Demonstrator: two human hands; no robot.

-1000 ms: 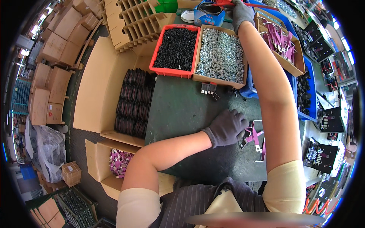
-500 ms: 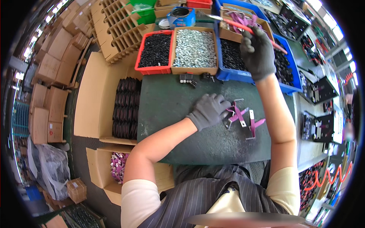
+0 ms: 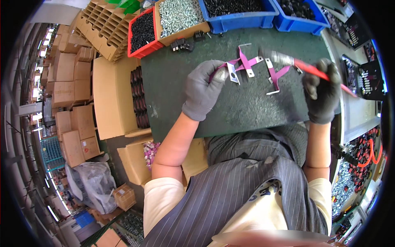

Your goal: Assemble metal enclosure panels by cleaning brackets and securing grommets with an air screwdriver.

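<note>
My left hand (image 3: 203, 88), in a grey glove, pinches a purple bracket (image 3: 233, 73) with a bare metal end by thumb and fingers, above the dark green table (image 3: 177, 94). On the far side of it lies a purple cross-shaped bracket (image 3: 246, 63); whether the two touch I cannot tell. Another purple bracket (image 3: 276, 75) rests farther right. My right hand (image 3: 322, 92), also gloved, is closed around the red handle of a paintbrush (image 3: 309, 68). Its bristles point left, over the brackets, and are smeared by motion.
Along the far edge stand a red bin (image 3: 145, 50) of black parts, a cardboard tray (image 3: 185, 33) of silver parts and blue bins (image 3: 242, 22) of black parts. Small black pieces (image 3: 182, 45) lie before them. Open cardboard boxes (image 3: 110, 96) stand at the left.
My left hand has lifted a purple bracket off the table. My right hand has come down and nearer from the far bins, bringing the paintbrush over the brackets. The head view has shifted.
</note>
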